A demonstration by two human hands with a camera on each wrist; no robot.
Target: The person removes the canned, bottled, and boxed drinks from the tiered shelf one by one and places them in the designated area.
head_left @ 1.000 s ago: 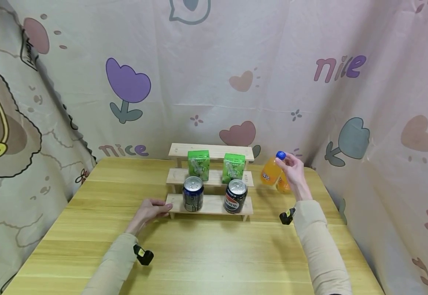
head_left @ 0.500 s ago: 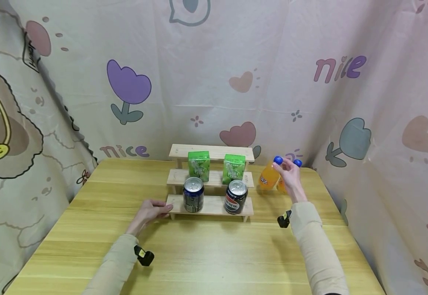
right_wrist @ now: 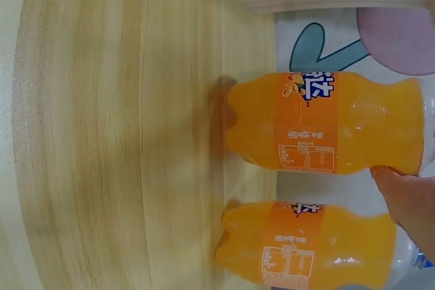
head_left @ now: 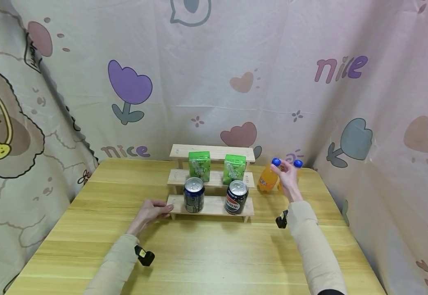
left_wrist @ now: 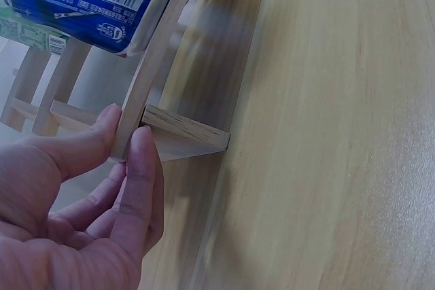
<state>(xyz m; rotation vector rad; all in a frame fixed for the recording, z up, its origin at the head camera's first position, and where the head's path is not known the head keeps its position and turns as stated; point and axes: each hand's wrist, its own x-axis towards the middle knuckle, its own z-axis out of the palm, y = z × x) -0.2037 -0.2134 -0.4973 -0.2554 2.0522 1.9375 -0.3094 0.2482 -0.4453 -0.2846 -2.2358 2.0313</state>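
My left hand (head_left: 150,213) pinches the left end of the bottom board of a three-step wooden shelf (head_left: 214,203), thumb above and fingers below in the left wrist view. My right hand (head_left: 289,179) holds an orange soda bottle (head_left: 268,178) near its blue cap, to the right of the shelf. This bottle is upright, its base at or close to the tabletop. Just right of it stands a second orange soda bottle (right_wrist: 306,244), partly hidden behind the hand in the head view. The right wrist view shows only part of my thumb at the bottle's neck.
On the bottom step stand a blue can (head_left: 193,195) and a black cola can (head_left: 236,198). Two green drink cartons (head_left: 199,167) occupy the middle step. The wooden table (head_left: 214,254) backs onto a printed curtain (head_left: 199,73).
The right hand has brought its bottle left and down, closer to the shelf and table. The second bottle's cap has come into sight. My left hand stays on the board.
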